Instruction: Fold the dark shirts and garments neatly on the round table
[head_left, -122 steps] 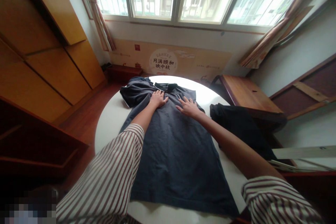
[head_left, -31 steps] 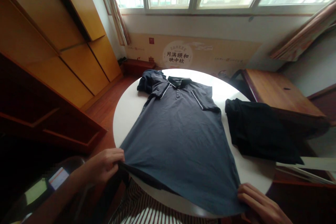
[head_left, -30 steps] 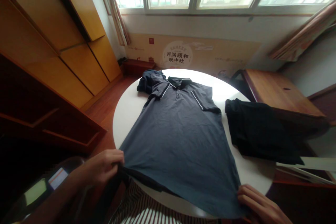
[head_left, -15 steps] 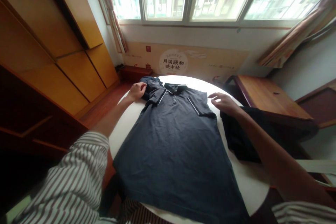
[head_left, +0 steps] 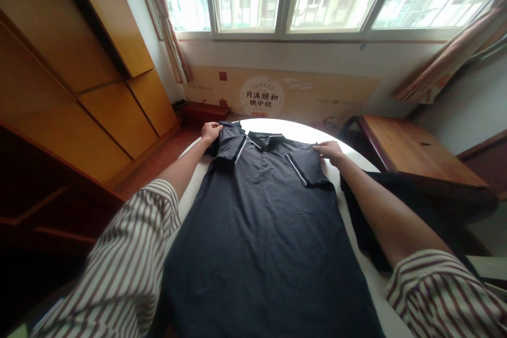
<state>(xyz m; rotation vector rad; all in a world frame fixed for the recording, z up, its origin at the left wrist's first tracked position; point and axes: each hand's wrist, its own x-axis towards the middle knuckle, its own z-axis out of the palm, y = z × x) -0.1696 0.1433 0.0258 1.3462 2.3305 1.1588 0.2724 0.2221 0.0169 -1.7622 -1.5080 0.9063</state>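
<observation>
A dark polo shirt [head_left: 265, 227] lies front up across a round white table [head_left: 301, 128], collar toward the window and hem toward me. White piping edges its collar and both folded-in sleeves. At the shirt's left shoulder area, my left hand [head_left: 211, 131] is closed, its fingertips pinching the cloth. Over on the right, my right hand [head_left: 329, 151] pinches the other shoulder's edge between thumb and fingers. Another dark cloth, partly hidden, shows at the table's far left beneath the shirt's shoulder.
A dark garment [head_left: 366, 222] hangs at the table's right edge. Beyond it stands a wooden desk [head_left: 422, 150]. Wooden cabinets [head_left: 106, 121] line the left side. A printed banner [head_left: 304, 92] covers the wall under the window.
My right hand, which was open just off the shirt's right shoulder, now grips its edge. My left hand stays at the left shoulder. The shirt's shoulders look spread slightly wider.
</observation>
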